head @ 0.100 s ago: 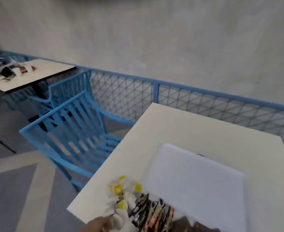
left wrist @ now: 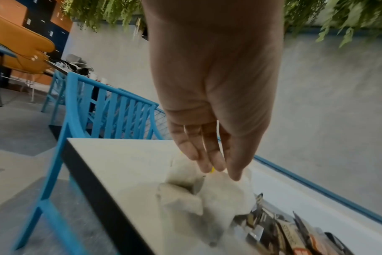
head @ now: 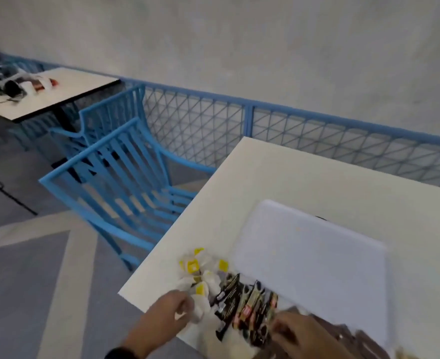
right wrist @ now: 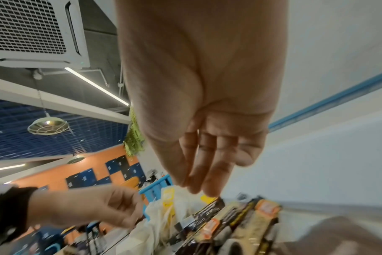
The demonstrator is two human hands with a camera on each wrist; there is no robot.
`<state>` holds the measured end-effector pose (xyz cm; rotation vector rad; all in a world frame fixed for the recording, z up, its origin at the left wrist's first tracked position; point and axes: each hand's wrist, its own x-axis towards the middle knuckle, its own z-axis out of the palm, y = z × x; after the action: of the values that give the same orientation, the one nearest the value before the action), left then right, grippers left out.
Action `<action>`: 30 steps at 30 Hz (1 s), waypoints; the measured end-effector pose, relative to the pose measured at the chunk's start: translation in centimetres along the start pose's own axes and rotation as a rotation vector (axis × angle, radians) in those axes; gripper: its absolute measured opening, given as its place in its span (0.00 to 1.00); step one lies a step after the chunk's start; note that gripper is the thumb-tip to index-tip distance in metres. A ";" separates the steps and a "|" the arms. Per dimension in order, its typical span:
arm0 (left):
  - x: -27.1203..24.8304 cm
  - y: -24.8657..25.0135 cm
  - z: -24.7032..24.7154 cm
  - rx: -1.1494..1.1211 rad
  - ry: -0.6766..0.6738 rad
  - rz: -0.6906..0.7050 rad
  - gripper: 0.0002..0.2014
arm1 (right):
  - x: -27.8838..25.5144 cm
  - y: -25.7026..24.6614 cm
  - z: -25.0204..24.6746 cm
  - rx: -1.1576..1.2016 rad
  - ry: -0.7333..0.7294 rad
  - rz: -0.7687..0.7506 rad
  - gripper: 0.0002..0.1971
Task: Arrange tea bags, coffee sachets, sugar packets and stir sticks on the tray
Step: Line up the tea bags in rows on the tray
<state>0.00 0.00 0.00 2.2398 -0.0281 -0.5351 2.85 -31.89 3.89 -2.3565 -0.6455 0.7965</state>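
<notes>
Straight-fingered, holding nothing, a left hand [left wrist: 209,107] and right hand [right wrist: 207,124] hover over white yellow-tagged tea bags [head: 200,283] and dark coffee sachets [head: 242,304] at the cream table's [head: 317,182] near-left corner, beside a flat white tray [head: 317,260]; only wrist views reveal hanging ferns [left wrist: 103,12] and a ceiling air-conditioner [right wrist: 33,32].

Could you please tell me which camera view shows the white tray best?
The head view: the white tray lies nearly whole and bare on the table. Neither wrist view shows it clearly, only blurred pale surface behind the packets.
</notes>
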 end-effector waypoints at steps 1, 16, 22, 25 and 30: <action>0.2 0.7 -0.3 0.160 0.054 0.048 0.08 | 1.6 -2.3 0.0 0.010 0.013 -0.011 0.12; 3.8 -1.0 -1.2 0.325 0.073 0.097 0.07 | 13.5 -7.2 5.7 -0.043 0.149 -0.071 0.12; 3.6 -2.0 -2.0 0.193 0.120 0.156 0.01 | 14.2 -7.0 5.9 -0.054 0.165 -0.057 0.05; 2.7 -2.6 -3.1 0.133 0.144 0.138 0.05 | 14.3 -6.7 5.7 -0.009 0.190 -0.050 0.05; 0.9 -3.8 -3.3 0.290 -0.010 0.089 0.16 | 13.3 -6.6 4.9 0.091 0.234 -0.104 0.04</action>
<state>1.55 4.78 -1.19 2.5041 -0.2222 -0.5205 7.35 -17.51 -0.35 -2.2684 -0.6129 0.4847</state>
